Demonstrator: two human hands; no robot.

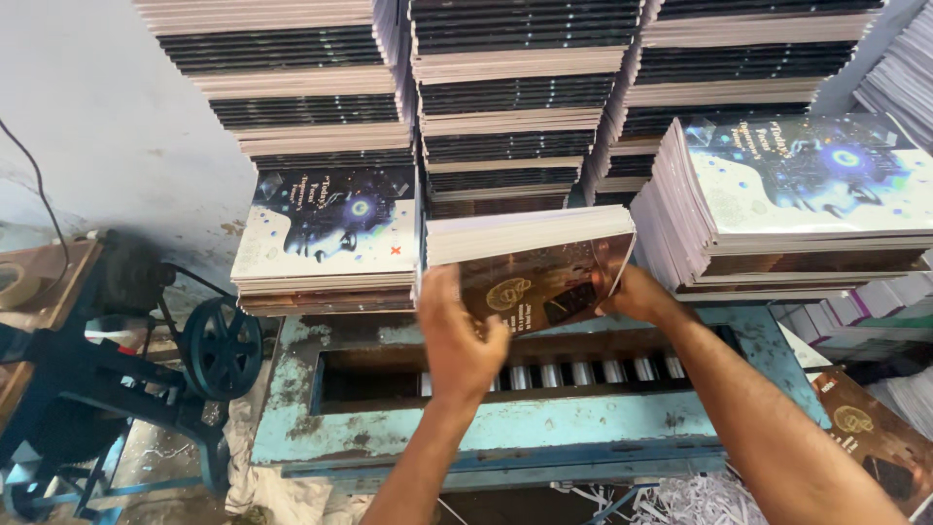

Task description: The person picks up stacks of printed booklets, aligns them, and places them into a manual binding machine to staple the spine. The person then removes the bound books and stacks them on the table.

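Observation:
My left hand [457, 335] grips the left end of a thick bundle of books [533, 261], and my right hand [637, 292] holds its right end. The bundle is tilted, its brown back cover facing me and its white page edges up. It hangs above the slot of a worn blue-green machine [389, 433] where several metal rollers [583, 373] show. A low pile of books with dark blue and white covers [330, 228] lies just left of the bundle.
Tall stacks of books [515, 97] fill the back. A bigger pile [807, 185] sits at the right. A black flywheel [222, 347] and dark frame stand left of the machine. Paper shreds [690, 501] lie below, and a brown-covered book [875, 442] lies at the right.

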